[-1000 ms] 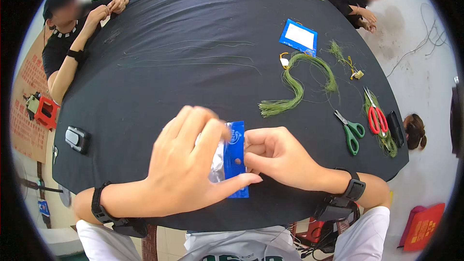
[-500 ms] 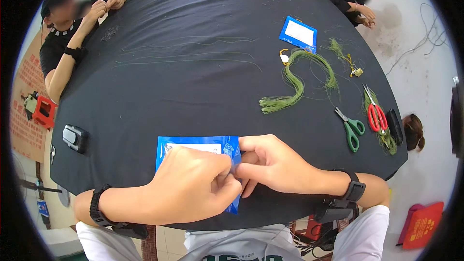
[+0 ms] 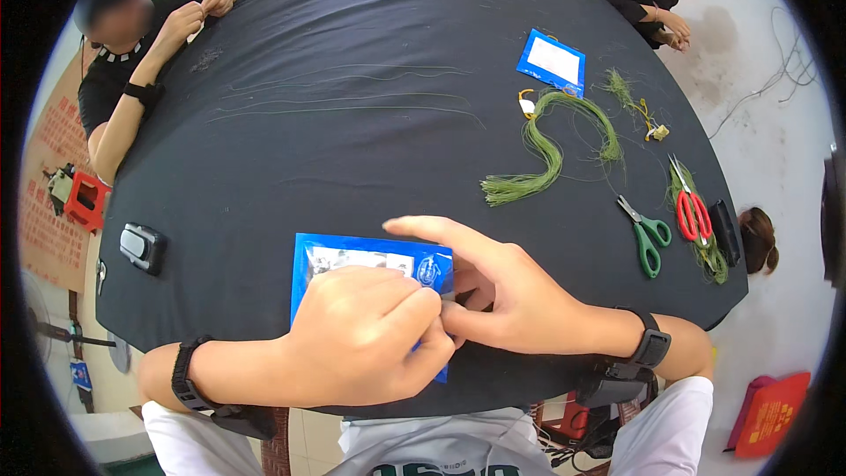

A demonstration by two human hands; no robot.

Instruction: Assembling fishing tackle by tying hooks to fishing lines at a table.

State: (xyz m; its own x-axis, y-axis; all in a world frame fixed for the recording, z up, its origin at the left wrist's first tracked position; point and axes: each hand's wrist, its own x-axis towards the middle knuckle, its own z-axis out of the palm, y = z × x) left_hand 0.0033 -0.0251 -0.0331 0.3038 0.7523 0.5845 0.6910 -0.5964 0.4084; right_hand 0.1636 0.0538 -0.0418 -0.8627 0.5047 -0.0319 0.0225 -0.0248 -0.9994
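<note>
Sitting at a round table (image 3: 352, 79) draped in black cloth, sharing it with two other people busy at the far rim. Pressing a blue foil packet (image 3: 370, 251) with a clear window flat on the cloth, close to the near edge. Curling the left hand (image 3: 361, 339) down over the packet's lower right part, fingers clenched in a pinch at its right edge. Meeting that pinch with the right hand (image 3: 502, 291), thumb and middle fingers closing on the same edge, forefinger stretching out loose along the top right corner. Hiding whatever sits between the fingertips, so not telling whether only foil is being grasped.

Risking, by the look of it:
- pulling unevenly at so small a pinch and tearing the foil crooked, or slipping off it;
- spilling small contents onto the black cloth, or over the near edge, given how close the packet is lying to it;
- dragging the packet toward the lap while tugging.

Lying well apart to the right and so hardly getting in the way: a bundle of green cord (image 3: 546, 154), green scissors (image 3: 648, 238), red scissors (image 3: 690, 211), a second blue packet (image 3: 552, 62).
</note>
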